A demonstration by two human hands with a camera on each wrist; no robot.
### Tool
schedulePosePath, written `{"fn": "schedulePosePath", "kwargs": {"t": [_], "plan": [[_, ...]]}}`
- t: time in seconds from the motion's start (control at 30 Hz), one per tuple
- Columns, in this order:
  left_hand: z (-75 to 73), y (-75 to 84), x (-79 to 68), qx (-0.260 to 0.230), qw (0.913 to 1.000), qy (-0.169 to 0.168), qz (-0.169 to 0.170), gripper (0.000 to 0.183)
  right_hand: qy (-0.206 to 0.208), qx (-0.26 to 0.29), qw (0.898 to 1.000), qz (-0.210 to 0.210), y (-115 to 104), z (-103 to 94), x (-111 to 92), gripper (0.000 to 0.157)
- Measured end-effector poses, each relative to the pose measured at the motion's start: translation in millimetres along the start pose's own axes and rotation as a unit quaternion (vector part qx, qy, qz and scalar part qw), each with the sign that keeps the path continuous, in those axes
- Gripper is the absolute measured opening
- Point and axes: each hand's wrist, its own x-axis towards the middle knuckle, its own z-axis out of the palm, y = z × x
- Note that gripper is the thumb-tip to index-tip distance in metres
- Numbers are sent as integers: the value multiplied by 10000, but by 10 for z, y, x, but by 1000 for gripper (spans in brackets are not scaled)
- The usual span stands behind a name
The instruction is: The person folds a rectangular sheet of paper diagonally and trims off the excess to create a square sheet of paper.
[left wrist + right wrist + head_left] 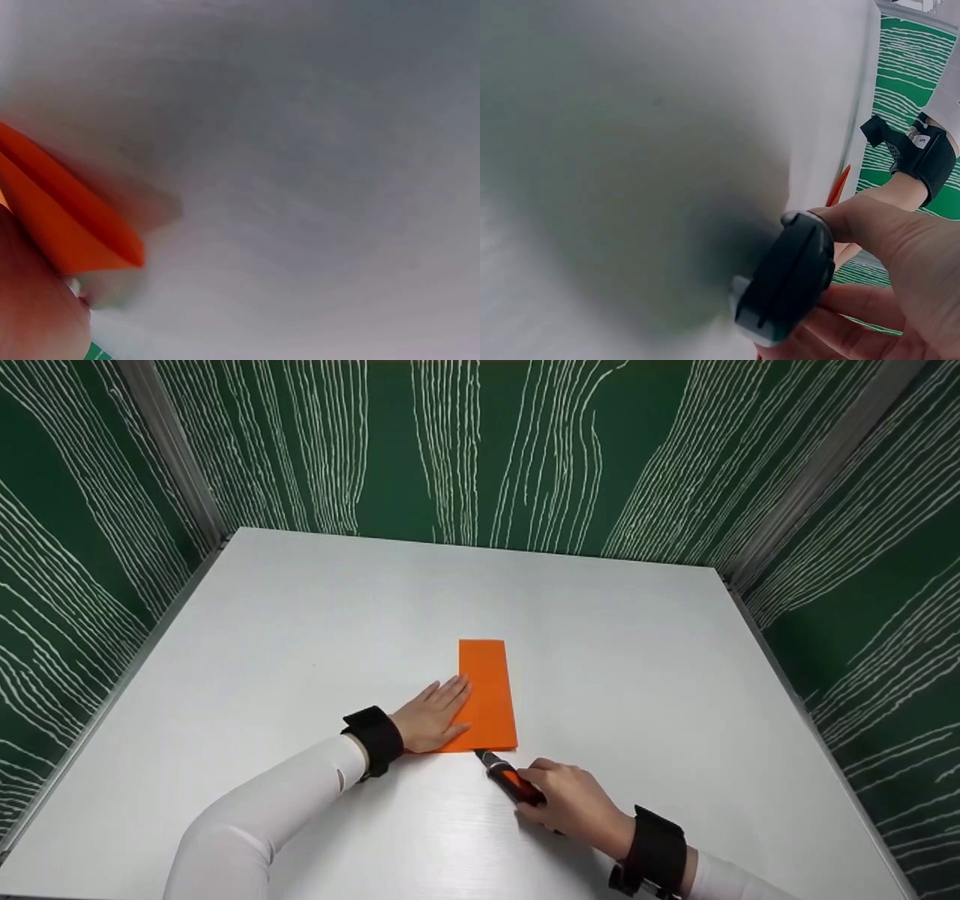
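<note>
A white sleeve (pixel 244 821) leads to the left hand (pixel 430 720), straight-fingered on folded orange paper (pixel 489 695); the right hand (pixel 576 804) grips a utility knife (pixel 516 783).

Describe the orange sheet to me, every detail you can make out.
The orange sheet is plain, looks like paper and appears folded, its layers parting at an edge in the left wrist view. It lies on the white table, its longer sides running away from the person. The left hand rests on its left part. The tip of a black-and-orange tool is at its near edge; whether it's between the layers is unclear.
</note>
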Motion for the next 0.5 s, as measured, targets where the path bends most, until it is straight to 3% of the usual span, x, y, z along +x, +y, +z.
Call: {"fn": "schedulePosePath", "kwargs": {"t": [0.17, 0.5], "plan": [[-35, 18, -9, -27, 10000, -72, -6, 69, 9, -7, 9998, 205, 33, -24, -61, 36], [36, -35, 34, 124, 9997, -185, -82, 71, 88, 104, 9983, 575, 80, -38, -159, 38]]}}
